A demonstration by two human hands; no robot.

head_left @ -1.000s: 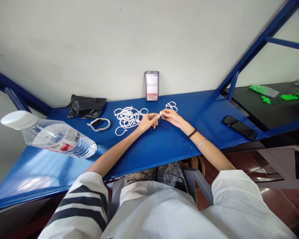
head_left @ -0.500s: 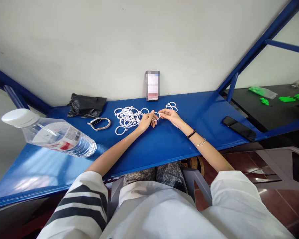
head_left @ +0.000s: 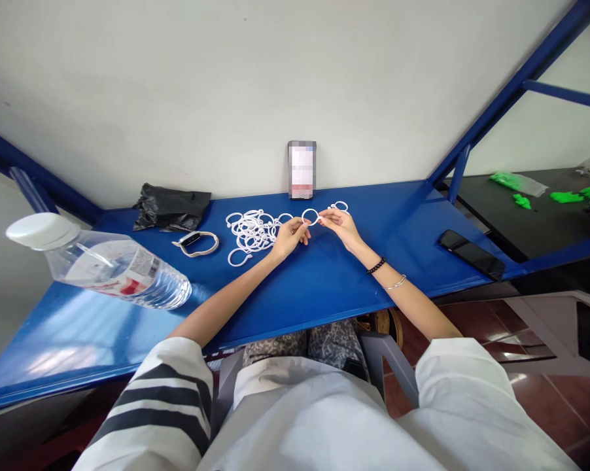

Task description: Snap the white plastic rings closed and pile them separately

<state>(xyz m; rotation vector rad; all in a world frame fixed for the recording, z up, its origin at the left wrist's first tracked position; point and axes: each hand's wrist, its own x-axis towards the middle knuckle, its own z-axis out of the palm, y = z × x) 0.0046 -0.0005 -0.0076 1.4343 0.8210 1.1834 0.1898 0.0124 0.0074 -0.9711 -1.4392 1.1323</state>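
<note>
Both of my hands meet above the blue table (head_left: 324, 288), pinching one white plastic ring (head_left: 310, 216) between them. My left hand (head_left: 290, 237) grips the ring's left side and my right hand (head_left: 341, 226) grips its right side. A heap of several white rings (head_left: 252, 232) lies just left of my left hand. A small cluster of rings (head_left: 339, 207) sits behind my right hand, partly hidden by it.
A clear water bottle (head_left: 103, 265) lies at the near left. A watch (head_left: 195, 243) and a black bag (head_left: 170, 208) lie left of the heap. One phone (head_left: 301, 169) leans on the wall, another dark phone (head_left: 471, 254) lies at right.
The ring between my hands has been lifted and turned so its full circle now shows. Both hands shifted slightly toward the wall.
</note>
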